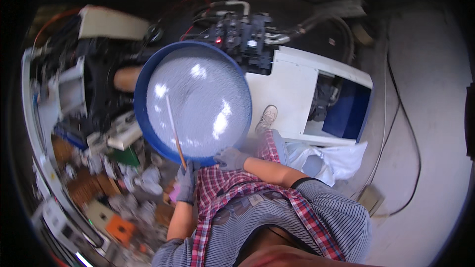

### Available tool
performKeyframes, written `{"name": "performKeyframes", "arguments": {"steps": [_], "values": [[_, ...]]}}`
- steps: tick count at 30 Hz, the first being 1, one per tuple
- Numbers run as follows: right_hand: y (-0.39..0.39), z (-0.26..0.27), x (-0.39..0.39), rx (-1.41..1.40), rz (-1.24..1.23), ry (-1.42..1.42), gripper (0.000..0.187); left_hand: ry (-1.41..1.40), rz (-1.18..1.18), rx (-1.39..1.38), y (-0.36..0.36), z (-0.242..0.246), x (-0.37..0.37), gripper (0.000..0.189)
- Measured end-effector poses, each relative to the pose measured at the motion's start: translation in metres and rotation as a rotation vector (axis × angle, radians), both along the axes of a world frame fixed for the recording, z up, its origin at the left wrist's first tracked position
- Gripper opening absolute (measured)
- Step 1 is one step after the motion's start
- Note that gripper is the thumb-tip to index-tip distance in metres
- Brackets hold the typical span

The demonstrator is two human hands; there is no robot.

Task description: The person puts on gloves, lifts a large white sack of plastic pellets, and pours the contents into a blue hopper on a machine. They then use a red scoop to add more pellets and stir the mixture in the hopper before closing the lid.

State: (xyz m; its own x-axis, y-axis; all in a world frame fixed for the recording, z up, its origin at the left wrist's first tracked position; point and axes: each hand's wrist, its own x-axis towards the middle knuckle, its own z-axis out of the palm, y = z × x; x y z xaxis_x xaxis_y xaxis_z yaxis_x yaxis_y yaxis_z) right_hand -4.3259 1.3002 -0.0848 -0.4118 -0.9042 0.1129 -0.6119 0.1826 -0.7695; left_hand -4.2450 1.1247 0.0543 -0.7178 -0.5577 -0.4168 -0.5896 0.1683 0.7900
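A large round blue tub (140,122) is filled almost to its rim with pale grey granular material (200,100), which carries bright patches of light. My left hand (186,182), in a grey glove, is closed around the lower end of a slender wooden stick (178,144). The stick slants across the near left rim, and its pale far end lies on or in the granules; its tip's depth cannot be told. Also gloved in grey, my right hand (232,158) is at the tub's near rim, fingers towards the left. Whether it grips the rim is unclear.
Behind the tub stands a dark machine block with hoses (241,37). A white machine cover (285,89) with a rectangular opening is at right, a shoe (268,116) on it. Below lie a white sack (341,159) and, at left, scattered scrap (144,181) and an orange box (120,229).
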Motion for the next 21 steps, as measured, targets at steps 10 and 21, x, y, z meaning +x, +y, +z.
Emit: {"name": "performKeyframes", "arguments": {"steps": [10,21], "values": [[0.022,0.031,0.02,0.238,0.191,0.018,0.04,-0.018,0.3,0.314,0.089,-0.006,0.001,0.031],[0.038,0.015,0.003,0.219,-0.079,-0.434,0.044,0.077,0.333,0.45,0.101,-0.038,0.009,0.038]]}}
